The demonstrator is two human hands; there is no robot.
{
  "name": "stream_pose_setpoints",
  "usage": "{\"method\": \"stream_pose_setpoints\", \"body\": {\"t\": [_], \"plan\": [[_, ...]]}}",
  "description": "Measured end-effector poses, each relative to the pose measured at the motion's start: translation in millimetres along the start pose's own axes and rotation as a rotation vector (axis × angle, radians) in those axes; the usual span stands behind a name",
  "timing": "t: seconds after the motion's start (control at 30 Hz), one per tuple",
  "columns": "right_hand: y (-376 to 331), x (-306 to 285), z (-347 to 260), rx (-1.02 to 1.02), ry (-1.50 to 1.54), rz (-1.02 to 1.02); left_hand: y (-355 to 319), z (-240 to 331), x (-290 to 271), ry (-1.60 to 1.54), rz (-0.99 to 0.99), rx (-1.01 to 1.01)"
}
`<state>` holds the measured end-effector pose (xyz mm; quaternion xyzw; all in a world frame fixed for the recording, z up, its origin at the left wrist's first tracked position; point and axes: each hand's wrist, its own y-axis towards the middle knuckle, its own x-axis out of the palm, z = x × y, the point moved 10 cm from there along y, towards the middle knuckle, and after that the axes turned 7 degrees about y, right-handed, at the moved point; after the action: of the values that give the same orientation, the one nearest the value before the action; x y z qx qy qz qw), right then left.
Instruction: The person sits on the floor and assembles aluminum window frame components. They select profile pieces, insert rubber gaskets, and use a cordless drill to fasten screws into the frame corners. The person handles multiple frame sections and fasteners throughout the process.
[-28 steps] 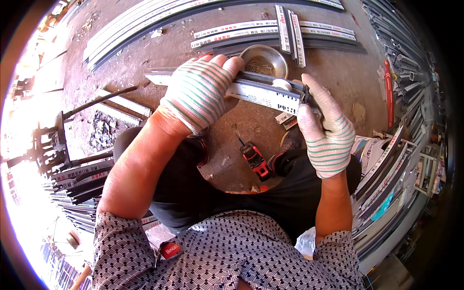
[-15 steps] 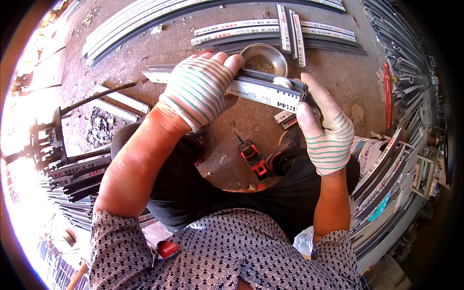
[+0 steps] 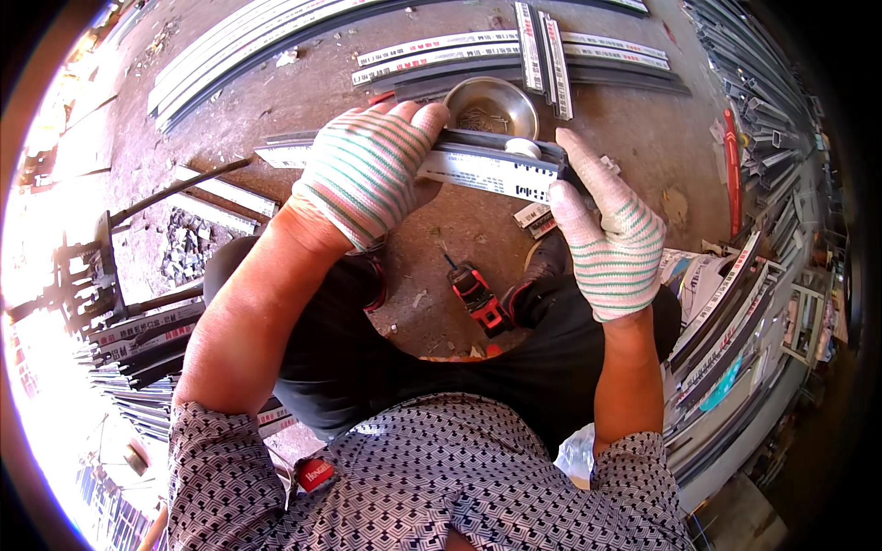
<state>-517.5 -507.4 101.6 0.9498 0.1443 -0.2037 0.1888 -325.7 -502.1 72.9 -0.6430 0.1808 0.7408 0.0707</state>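
My left hand (image 3: 367,170), in a striped knitted glove, wraps around a dark aluminium profile (image 3: 487,172) with a white printed film on its side. Held crosswise above my knees, the profile slopes slightly down to the right. A round white wheel-like piece (image 3: 523,147) sits in its upper channel near the right end. My right hand (image 3: 611,230), gloved alike, has its thumb and fingers closed about that end, where a small dark piece shows. Just behind the profile stands a metal bowl (image 3: 525,103) with small fasteners inside.
A red and black cordless drill (image 3: 480,298) lies on the floor between my feet. Crossed profiles (image 3: 441,57) rest beyond the bowl. More profiles are stacked at both sides (image 3: 152,321), and a long red tool (image 3: 732,174) lies at the right.
The profile's right end has shifted slightly left and up, with both hands moving along. The dark end piece now sits closer against the profile. The whole view has shifted slightly.
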Motion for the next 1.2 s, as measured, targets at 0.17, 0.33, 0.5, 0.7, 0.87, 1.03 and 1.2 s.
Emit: {"method": "stream_pose_setpoints", "body": {"t": [0.17, 0.33, 0.5, 0.7, 0.87, 1.03, 1.2], "plan": [[-2.4, -0.6, 5.8, 0.096, 0.087, 0.003, -0.3, 1.3, -1.7, 0.000, 0.057, 0.023], [-2.5, 2.7, 10.8, 0.132, 0.246, 0.026, -0.4, 2.7, -8.4, -0.003, 0.102, 0.028], [-2.5, 3.5, 10.1, 0.110, 0.248, 0.046, -1.4, 0.4, -6.1, 0.005, 0.099, 0.005], [-3.1, 5.8, -5.4, -0.089, 0.033, 0.103, -0.4, -0.8, 2.0, -0.126, 0.091, -0.034], [-3.5, 17.0, -6.7, -0.198, 0.028, 0.127, -0.1, -2.6, 6.6, -0.245, 0.060, -0.127], [0.2, 18.1, -9.7, -0.289, 0.006, 0.130, 3.0, -6.5, 26.6, -0.339, 0.012, -0.188], [1.7, 20.8, 1.7, -0.273, 0.064, 0.148, 7.4, -10.2, 33.4, -0.335, 0.040, -0.179]]}}
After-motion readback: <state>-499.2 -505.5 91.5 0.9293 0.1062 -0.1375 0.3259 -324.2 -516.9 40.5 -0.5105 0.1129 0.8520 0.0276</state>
